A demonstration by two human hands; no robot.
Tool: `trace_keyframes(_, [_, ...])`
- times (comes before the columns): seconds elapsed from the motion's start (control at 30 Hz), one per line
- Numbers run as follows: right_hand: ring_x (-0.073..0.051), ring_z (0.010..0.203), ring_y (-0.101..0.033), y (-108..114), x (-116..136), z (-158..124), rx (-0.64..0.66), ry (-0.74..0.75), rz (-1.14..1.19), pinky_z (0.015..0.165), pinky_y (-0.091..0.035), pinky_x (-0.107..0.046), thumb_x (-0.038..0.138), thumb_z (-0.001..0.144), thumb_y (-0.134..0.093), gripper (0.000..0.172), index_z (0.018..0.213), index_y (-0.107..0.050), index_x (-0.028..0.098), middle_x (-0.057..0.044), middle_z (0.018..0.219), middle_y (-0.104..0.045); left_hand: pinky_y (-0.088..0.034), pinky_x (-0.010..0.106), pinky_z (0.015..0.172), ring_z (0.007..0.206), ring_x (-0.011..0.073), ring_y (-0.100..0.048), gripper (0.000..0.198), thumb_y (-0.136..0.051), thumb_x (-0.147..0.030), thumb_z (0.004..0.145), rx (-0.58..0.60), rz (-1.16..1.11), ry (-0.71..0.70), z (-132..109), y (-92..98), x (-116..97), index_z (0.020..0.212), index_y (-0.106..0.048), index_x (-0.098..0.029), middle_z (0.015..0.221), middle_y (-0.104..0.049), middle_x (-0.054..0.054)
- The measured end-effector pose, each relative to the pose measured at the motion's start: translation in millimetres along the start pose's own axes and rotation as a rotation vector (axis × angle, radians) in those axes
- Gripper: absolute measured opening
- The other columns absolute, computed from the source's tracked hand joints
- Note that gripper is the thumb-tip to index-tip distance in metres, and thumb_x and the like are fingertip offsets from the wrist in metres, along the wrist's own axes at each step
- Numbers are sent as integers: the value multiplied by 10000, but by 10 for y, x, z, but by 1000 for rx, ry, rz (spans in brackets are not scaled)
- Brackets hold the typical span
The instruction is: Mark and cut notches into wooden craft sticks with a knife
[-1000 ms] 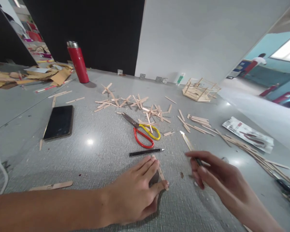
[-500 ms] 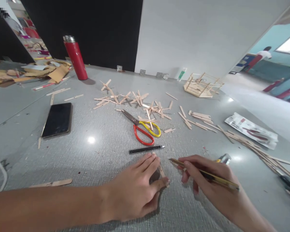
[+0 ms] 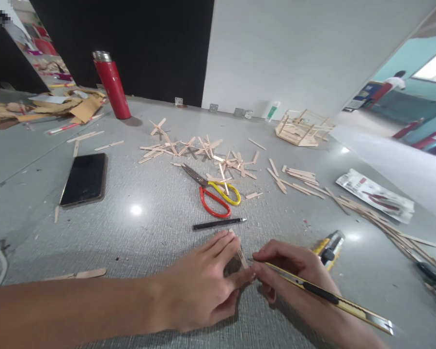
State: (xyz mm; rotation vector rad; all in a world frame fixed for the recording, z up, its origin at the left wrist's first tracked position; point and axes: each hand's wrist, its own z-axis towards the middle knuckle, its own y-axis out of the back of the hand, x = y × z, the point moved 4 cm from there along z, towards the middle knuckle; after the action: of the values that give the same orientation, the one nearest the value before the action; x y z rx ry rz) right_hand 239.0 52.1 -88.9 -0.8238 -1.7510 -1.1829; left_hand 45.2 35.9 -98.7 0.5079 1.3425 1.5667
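My left hand [image 3: 207, 278] presses a short wooden craft stick [image 3: 242, 257] against the grey table, fingers at its far end and thumb near its close end; part of the stick is hidden beneath. My right hand [image 3: 292, 271] is closed round a slim gold utility knife [image 3: 312, 287], tilted with its tip at the stick beside my left thumb. Just beyond my left fingers lies a black pen-like tool [image 3: 218, 224] with a metal tip. Farther off are scissors [image 3: 212, 189] with one red and one yellow handle. A yellow utility knife [image 3: 329, 248] rests behind my right hand.
Cut sticks [image 3: 207, 148] lie scattered mid-table, and long strips [image 3: 385, 225] are at right. A small stick-built frame [image 3: 301, 131] stands at the back. A phone [image 3: 84, 178], red flask [image 3: 112, 87] and cardboard scraps [image 3: 69, 109] are at left; a white packet [image 3: 376, 196] is at right.
My right hand has moved left and a little down, bringing the knife tip to the stick at my left thumb. The yellow knife behind shows more fully. My left hand stays put.
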Motion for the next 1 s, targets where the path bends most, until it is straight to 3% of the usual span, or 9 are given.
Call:
trace_keyframes(0.2, [-108, 465, -567, -31, -11, 66, -68, -18, 23, 449, -446, -214, 474, 975, -702, 347, 773, -562, 229, 33, 581, -667, -342, 537, 1262, 1591, 395, -258, 526, -532, -314, 1046, 22, -51, 10, 15, 21, 1, 1545, -476, -159, 1663, -346, 265])
trace_keyframes(0.37, [-95, 389, -429, -16, 26, 120, -214, 102, -258, 437, -354, -228, 468, 1034, -593, 479, 628, -486, 236, 71, 413, -498, -315, 524, 1275, 1586, 389, -273, 542, -517, -299, 1051, 21, -49, 15, 12, 27, -13, 1571, -461, -156, 1648, -378, 268])
trace_keyframes(0.6, [-104, 516, -340, -52, 48, 132, -281, 223, -387, 487, -309, -247, 479, 1011, -588, 489, 621, -419, 237, 77, 549, -373, -288, 517, 1284, 1560, 420, -309, 524, -518, -324, 1056, 8, 1, -3, 10, 11, -7, 1541, -511, -124, 1620, -418, 292])
trace_keyframes(0.8, [-98, 507, -260, -128, 119, 79, -297, 311, -440, 463, -258, -247, 426, 1059, -515, 486, 647, -328, 248, 94, 566, -254, -296, 515, 1275, 1541, 451, -301, 522, -469, -337, 1070, 28, 70, -14, 27, 12, -13, 1522, -522, -82, 1585, -424, 350])
trace_keyframes(1.0, [-92, 491, -272, -124, 35, 66, -263, 362, -462, 479, -266, -241, 368, 1074, -508, 441, 683, -344, 245, 102, 553, -294, -297, 509, 1274, 1529, 444, -330, 536, -493, -359, 1058, 40, 115, -9, 38, 16, -36, 1513, -536, -80, 1565, -447, 358])
